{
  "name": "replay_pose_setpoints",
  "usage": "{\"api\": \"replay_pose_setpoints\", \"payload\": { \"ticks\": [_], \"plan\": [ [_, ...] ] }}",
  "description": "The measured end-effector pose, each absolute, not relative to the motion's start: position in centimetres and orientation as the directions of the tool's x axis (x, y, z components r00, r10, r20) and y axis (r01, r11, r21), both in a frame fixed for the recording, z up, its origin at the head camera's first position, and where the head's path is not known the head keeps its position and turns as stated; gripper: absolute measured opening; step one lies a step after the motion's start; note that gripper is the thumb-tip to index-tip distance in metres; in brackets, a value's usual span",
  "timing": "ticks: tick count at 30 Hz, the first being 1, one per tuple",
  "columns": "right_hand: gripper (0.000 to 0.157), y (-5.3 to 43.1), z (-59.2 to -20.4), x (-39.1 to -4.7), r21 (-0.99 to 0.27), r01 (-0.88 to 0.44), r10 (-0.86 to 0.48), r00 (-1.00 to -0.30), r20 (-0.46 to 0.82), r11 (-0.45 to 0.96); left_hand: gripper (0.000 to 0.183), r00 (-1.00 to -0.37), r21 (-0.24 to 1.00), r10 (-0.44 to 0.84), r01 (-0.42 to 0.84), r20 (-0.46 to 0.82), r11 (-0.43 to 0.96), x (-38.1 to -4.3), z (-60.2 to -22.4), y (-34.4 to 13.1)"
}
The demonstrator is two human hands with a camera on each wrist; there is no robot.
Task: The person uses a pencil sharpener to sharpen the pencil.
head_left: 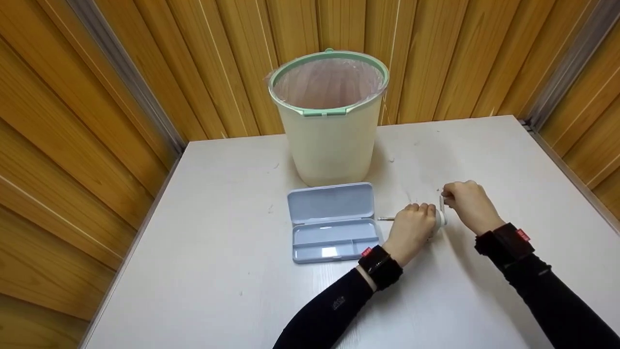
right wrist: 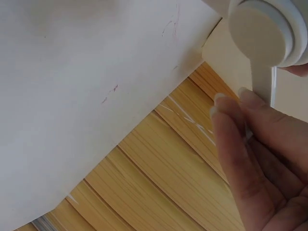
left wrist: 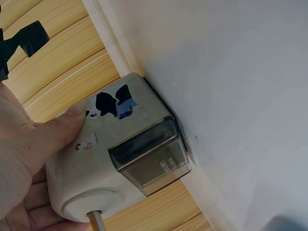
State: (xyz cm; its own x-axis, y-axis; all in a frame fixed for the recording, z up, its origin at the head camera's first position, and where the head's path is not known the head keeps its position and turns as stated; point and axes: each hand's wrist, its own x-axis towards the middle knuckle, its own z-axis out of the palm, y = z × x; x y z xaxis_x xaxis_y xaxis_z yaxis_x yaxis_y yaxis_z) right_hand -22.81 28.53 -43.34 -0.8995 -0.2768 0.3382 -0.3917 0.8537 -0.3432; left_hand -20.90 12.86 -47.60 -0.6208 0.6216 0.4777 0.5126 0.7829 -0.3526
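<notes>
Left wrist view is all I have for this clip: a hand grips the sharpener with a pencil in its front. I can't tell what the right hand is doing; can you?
Observer: Yes, the right hand is pinching the crank at the back of the sharpener.
Operator: Anything to the left of it?
Observer: A blue pencil case lies open there, past the left hand.
Operator: And behind the case?
Observer: A pale bin stands there.

smooth matt plastic sharpener (left wrist: 98,166), glossy plastic case (head_left: 331,203), wood-grained wall panels (head_left: 242,63)
</notes>
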Motion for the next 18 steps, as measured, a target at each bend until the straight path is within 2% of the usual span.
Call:
{"api": "replay_pose_setpoints", "payload": {
  "ticks": [11, 18],
  "plan": [
    [0.006, 28.9, -45.3, -24.2, -0.381, -0.401, -0.304, -0.907, 0.290, 0.833, 0.021, -0.621, -0.344, 0.619, 0.515, 0.481, 0.785, -21.0, -47.7, 12.8],
    [0.011, 29.4, -47.2, -24.4, -0.402, -0.382, -0.337, -0.924, 0.181, 0.832, 0.018, -0.610, -0.352, 0.623, 0.515, 0.490, 0.782, -21.1, -47.6, 12.8]
  ]
}}
